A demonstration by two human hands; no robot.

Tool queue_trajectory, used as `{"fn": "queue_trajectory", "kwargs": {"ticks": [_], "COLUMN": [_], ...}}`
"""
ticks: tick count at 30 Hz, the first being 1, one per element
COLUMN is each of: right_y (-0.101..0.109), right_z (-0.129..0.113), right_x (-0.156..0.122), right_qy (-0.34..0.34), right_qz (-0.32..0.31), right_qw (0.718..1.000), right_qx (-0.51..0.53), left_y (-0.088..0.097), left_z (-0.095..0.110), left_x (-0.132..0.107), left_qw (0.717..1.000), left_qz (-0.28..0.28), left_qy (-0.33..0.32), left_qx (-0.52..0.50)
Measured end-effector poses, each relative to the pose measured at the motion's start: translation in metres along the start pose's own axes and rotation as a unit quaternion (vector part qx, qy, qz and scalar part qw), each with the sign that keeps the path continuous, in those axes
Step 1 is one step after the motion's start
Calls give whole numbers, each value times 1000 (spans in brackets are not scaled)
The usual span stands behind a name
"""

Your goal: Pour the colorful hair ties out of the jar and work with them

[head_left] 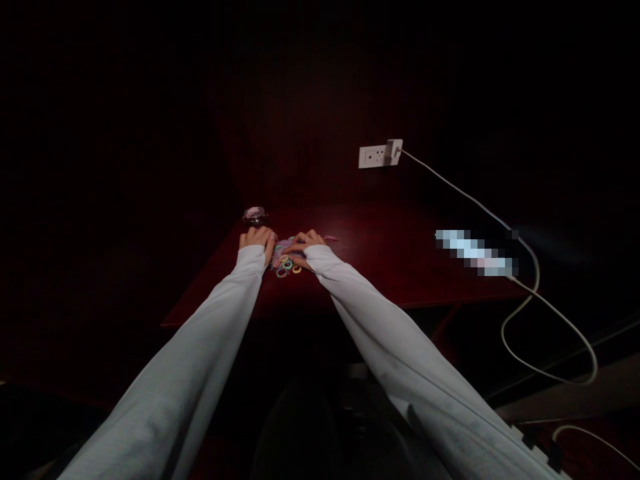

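Observation:
A heap of small colourful ring-shaped hair ties (287, 265) lies on the dark red table, in pink, purple, green and yellow. My left hand (258, 238) rests at the left edge of the heap, its thumb apart from the bent fingers, and nothing shows in it. From the right, my right hand (306, 243) reaches over the heap with fingers and thumb spread, touching or just above the ties. Some ties are hidden under it. Just beyond my left hand stands a small clear jar (255, 215) with something pinkish in or on it.
The dark red table (380, 267) ends at a front edge near my forearms. To the right lies a blurred, lit device (475, 252) joined by a white cable (463, 192) to a charger (394, 151) in the wall socket (373, 157). The cable loops off the table's right side.

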State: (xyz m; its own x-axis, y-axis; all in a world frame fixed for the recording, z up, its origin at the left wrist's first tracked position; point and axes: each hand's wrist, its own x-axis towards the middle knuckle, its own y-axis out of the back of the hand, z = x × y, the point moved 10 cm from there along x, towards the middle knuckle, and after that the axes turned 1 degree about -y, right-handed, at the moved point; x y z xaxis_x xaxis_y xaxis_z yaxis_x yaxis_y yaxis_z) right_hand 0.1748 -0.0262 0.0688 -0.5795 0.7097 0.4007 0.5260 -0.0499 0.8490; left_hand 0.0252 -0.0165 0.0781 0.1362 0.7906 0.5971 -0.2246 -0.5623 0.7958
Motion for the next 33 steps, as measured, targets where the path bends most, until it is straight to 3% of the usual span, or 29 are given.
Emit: {"fn": "queue_trajectory", "kwargs": {"ticks": [4,8,14,18,21,24,28,33], "right_y": [6,16,25,39,40,30,13,-1], "right_z": [6,20,35,52,61,67,64,59], "right_x": [0,-1,-8,-20,-25,-24,-15,-10], "right_qy": [-18,-54,-146,-264,-302,-295,-218,-157], "right_qz": [24,77,83,105,111,100,84,50], "right_qw": [999,994,985,959,947,950,972,986], "right_qx": [19,54,29,-10,-16,-17,-19,-28], "left_y": [15,9,0,-10,-13,-17,-23,-20], "left_z": [-18,-27,-14,-3,6,10,16,20], "left_x": [-6,-11,-7,-3,-4,-5,-5,-4], "left_qw": [993,986,996,998,994,992,991,989], "left_qz": [62,40,6,-50,-61,-81,-119,-117], "left_qy": [98,155,91,13,-39,-39,-26,-52], "left_qx": [24,37,12,-36,-83,-86,-58,-69]}}
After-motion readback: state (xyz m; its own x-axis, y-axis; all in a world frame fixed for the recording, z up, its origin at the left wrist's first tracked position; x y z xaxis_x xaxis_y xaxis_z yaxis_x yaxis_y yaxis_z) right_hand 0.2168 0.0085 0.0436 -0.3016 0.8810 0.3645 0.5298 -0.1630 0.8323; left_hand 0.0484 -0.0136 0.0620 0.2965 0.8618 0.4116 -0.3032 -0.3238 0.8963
